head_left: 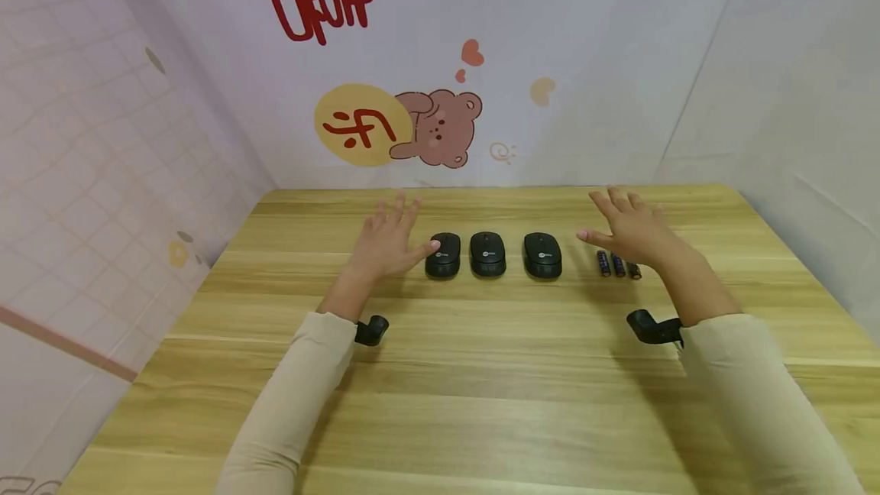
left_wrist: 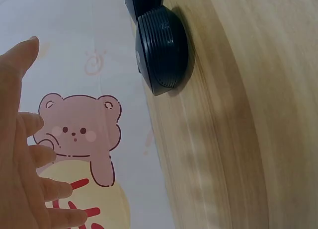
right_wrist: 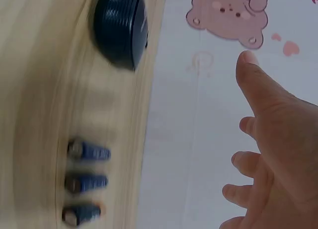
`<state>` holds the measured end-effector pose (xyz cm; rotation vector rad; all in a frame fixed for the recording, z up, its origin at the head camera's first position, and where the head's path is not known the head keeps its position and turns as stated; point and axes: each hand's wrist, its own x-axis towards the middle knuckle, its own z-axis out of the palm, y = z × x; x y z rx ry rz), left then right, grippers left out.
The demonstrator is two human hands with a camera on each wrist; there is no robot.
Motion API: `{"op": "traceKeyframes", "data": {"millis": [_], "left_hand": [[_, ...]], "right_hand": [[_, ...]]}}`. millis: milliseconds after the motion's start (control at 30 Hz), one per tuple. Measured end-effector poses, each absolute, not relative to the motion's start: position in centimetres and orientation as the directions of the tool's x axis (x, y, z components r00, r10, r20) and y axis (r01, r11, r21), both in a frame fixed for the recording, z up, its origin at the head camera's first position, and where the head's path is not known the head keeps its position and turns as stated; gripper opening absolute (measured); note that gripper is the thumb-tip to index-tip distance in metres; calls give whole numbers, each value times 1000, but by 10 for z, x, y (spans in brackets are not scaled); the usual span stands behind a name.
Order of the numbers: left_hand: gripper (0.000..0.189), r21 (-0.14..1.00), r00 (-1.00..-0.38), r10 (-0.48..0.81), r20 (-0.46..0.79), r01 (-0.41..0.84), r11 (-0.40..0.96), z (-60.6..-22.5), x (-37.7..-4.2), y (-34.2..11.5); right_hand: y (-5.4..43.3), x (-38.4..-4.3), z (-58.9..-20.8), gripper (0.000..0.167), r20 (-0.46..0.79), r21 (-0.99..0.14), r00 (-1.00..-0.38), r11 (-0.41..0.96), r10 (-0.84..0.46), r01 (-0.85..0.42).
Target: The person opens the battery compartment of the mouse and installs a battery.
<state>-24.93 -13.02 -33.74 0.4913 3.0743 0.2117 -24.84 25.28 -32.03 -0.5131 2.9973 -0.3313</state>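
Note:
Three black computer mice stand in a row on the wooden table: a left mouse [head_left: 444,260], a middle mouse [head_left: 487,257] and a right mouse [head_left: 542,257]. My left hand [head_left: 386,247] is raised with its fingers spread, holding nothing; its thumb overlaps the left mouse in the head view. In the left wrist view that hand is apart from the nearest mouse [left_wrist: 164,50]. To the right, three small batteries [right_wrist: 88,183] lie side by side. Over them hovers my right hand [head_left: 635,234], fingers spread and holding nothing, partly hiding them in the head view.
The wooden table [head_left: 467,373] reaches back to a white cloth backdrop [head_left: 584,136] printed with a pink bear and red characters. Cloth walls stand at left and right. Each wrist wears a black camera mount, such as the right mount [head_left: 653,328].

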Motion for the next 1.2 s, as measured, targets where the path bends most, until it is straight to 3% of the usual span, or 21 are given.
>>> {"op": "traceKeyframes", "data": {"millis": [700, 1200], "left_hand": [[83, 112, -945, 326, 17, 325, 939, -346, -250, -113], [83, 74, -936, 350, -24, 348, 935, -357, -251, -114]], "right_hand": [[97, -272, -344, 78, -48, -189, -824, 815, -565, -548], [49, -269, -371, 75, -78, -68, -792, 796, -605, -601]]}}
